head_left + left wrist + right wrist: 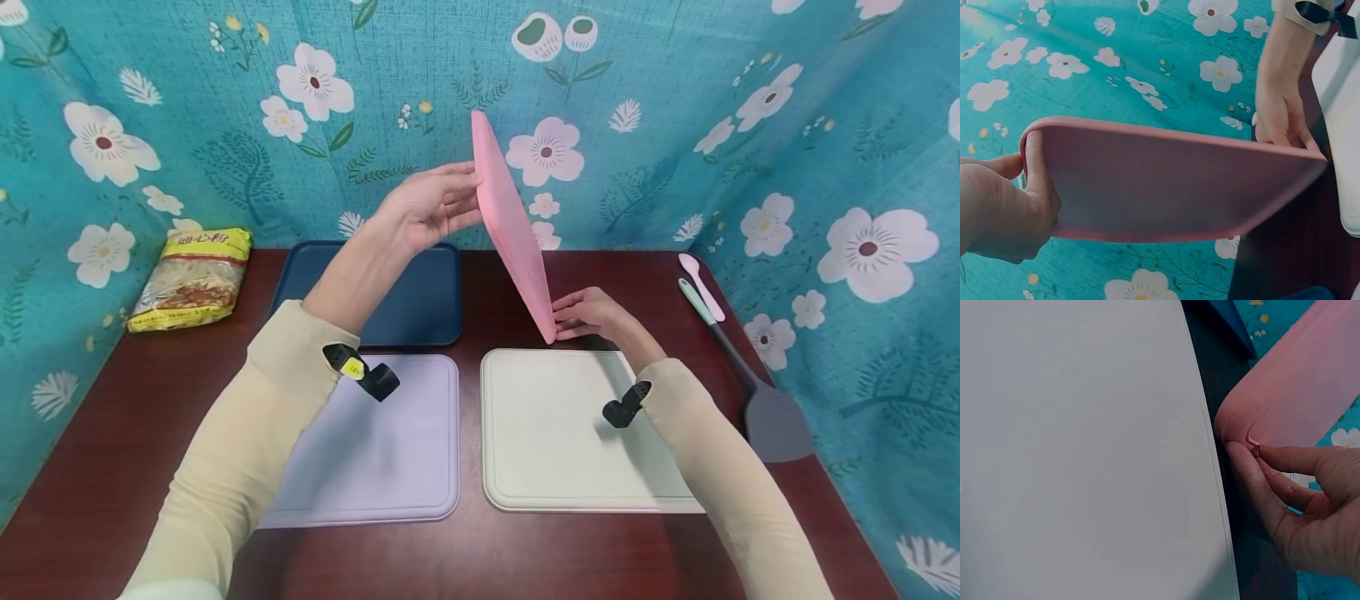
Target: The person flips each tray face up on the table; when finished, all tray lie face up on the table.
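Note:
Both hands hold a pink tray (pixel 512 229) steeply tilted above the back of the table. My left hand (pixel 431 204) grips its upper end, with fingers over the rim in the left wrist view. At the lower end, my right hand (pixel 592 318) pinches a corner between thumb and fingers, as the right wrist view shows close up (pixel 1319 500). Just in front of that corner lies a cream-white tray (pixel 555 442). A lavender tray (pixel 405 442) lies to its left, and a dark blue tray (pixel 420 300) sits behind the lavender one, partly hidden by my left arm.
A yellow bag of pasta (pixel 195 279) stands at the back left. Along the right edge lie a pale pink spoon (pixel 702 287) and a spatula (pixel 772 417) with a dark grey head. Flowered teal cloth (pixel 637 167) hangs around the dark red table (pixel 360 562).

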Tool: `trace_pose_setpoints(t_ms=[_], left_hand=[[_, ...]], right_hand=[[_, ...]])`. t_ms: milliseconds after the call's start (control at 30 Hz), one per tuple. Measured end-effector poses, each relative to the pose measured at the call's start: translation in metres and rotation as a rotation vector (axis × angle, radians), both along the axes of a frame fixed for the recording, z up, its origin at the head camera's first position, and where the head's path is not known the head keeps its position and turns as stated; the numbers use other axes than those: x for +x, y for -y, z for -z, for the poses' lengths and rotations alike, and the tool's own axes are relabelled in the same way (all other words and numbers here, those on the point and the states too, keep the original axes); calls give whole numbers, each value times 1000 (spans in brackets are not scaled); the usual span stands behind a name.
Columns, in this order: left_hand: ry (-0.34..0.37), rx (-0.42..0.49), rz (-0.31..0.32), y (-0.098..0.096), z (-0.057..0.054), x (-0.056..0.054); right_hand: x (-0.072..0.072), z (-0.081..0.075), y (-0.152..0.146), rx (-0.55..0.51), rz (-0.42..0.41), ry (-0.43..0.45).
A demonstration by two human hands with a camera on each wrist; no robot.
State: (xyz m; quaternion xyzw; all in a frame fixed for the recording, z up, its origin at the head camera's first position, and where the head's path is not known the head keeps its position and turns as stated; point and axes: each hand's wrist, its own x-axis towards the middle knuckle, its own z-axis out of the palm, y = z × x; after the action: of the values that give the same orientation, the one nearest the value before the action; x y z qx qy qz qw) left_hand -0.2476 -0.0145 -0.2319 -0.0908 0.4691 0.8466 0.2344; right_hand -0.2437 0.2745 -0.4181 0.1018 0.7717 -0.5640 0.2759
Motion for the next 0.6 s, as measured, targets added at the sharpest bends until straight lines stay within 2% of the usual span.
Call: trace_pose_setpoints(t_ms=[200,333,433,600], left_hand=[[-14,-23,-7,-3,-15,-2],[-53,-61,-11,-5,-23,-1],[-90,-94,-7,-9,-26,2],[-148,-110,-1,-20,-26,7]], right_hand=[[1,2,18,-90,-34,-29],[3,0,24,-158,-62,-47],[2,-9,24,-180,-73,-59],[-3,-38,19,-200,-71,-89]])
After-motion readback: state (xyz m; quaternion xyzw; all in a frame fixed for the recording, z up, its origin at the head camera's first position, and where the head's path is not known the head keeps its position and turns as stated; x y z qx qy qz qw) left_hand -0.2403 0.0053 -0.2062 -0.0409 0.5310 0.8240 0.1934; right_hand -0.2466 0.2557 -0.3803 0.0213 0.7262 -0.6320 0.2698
